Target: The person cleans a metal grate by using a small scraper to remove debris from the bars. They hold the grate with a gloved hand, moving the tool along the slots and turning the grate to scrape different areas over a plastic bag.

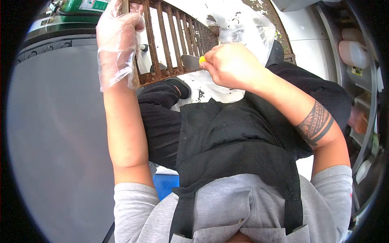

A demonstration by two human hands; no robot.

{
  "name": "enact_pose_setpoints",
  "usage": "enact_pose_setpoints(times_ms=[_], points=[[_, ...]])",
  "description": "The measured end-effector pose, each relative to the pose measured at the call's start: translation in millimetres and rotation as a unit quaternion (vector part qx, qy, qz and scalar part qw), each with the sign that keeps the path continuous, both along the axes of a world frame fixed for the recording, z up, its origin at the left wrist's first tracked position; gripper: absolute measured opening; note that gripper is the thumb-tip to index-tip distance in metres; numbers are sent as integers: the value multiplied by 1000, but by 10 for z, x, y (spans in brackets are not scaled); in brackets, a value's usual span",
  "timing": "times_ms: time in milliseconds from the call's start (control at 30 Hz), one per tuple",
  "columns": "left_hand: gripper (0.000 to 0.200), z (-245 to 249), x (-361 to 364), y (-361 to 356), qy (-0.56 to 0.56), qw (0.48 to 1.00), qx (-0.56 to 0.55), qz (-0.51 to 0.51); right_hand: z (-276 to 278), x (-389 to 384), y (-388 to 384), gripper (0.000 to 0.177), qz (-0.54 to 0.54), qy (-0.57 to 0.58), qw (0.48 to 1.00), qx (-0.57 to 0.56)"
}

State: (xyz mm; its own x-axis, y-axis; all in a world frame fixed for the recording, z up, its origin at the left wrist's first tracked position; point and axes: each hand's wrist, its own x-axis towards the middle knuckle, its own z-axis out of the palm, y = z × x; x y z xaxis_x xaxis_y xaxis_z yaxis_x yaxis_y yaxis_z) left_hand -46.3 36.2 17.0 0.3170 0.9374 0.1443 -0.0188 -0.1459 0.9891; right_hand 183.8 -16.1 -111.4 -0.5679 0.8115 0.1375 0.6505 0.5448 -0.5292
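My left hand (pixel 117 36), in a clear plastic glove, grips the upper left edge of a rusty brown metal grate (pixel 163 74). The grate is held up at a tilt, its parallel bars running away from me. My bare right hand (pixel 233 67) is closed around the yellow handle of a scraper (pixel 189 62). Its flat metal blade lies against the lower part of the grate, among the bars. Most of the handle is hidden inside my fist.
Dark flakes lie on the white floor below, beside crumpled clear plastic (pixel 259 34). A grey surface (pixel 60 121) fills the left side. Behind it stands a green container (pixel 79 5). Along the right, a metal shelf holds plastic jugs (pixel 352 52).
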Motion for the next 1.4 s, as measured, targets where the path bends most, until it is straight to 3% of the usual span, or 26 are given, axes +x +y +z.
enact_pose_setpoints(times_ms=[33, 100, 133, 200, 233, 300, 367, 467, 500, 567, 667, 1000, 1067, 1167, 1233, 1300, 1367, 1400], points=[[88, -55, 50, 19, 0, 1000, 0, 1, 18, 2, 16, 25, 1, 0, 1000, 0], [89, -184, 219, 74, 75, 971, 34, 225, 64, 7, 74, 27, -11, 15, 995, -101], [89, -67, 178, 31, 75, 971, 35, 223, 42, 18, 107, 27, -13, 16, 995, -100], [90, 237, 63, -93, 65, 997, -39, -27, -35, 57, 158, 29, -43, 83, 942, -323], [90, 164, 154, -64, 65, 997, -43, -27, -70, 69, 116, 29, -44, 82, 940, -327], [90, -66, 404, 51, 90, 965, -7, 246, -132, 77, 30, 29, -104, 193, 817, -534], [90, -106, 419, 103, 55, 969, 3, 240, -246, 124, 27, 27, -93, 232, 794, -555], [90, -128, 358, 137, 67, 972, -12, 224, -363, 187, 64, 30, -134, 138, 941, -278], [89, -158, 339, 145, 60, 973, 5, 225, -337, 221, 64, 30, -135, 138, 941, -278], [89, -195, 291, 161, 52, 972, 20, 227, -277, 251, 61, 22, -48, 109, 991, -66], [88, -187, 266, 146, 55, 971, 4, 232, -237, 212, 95, 17, 4, 82, 997, -10], [87, -151, 366, -237, 47, 973, 39, 221, -297, 301, 52, 9, 122, 46, 988, 79], [88, -155, 403, -255, 24, 975, 41, 219, -212, 363, 290, 15, 257, 5, 957, 138], [89, -168, 416, -253, -1, 971, 34, 238, -83, 462, 403, 18, 271, -65, 942, 187], [89, -153, 411, -249, 8, 971, 28, 235, -174, 512, 417, 11, 260, -47, 938, 224], [90, -134, 372, -239, 29, 973, 18, 229, -270, 579, 336, 8, 125, -34, 985, 110], [91, -204, 313, -162, 17, 974, 25, 226, -435, 629, 268, 16, 109, -22, 989, 99], [91, -219, 309, -134, 3, 975, 31, 221, -405, 589, 208, 22, 31, 26, 995, -87]])
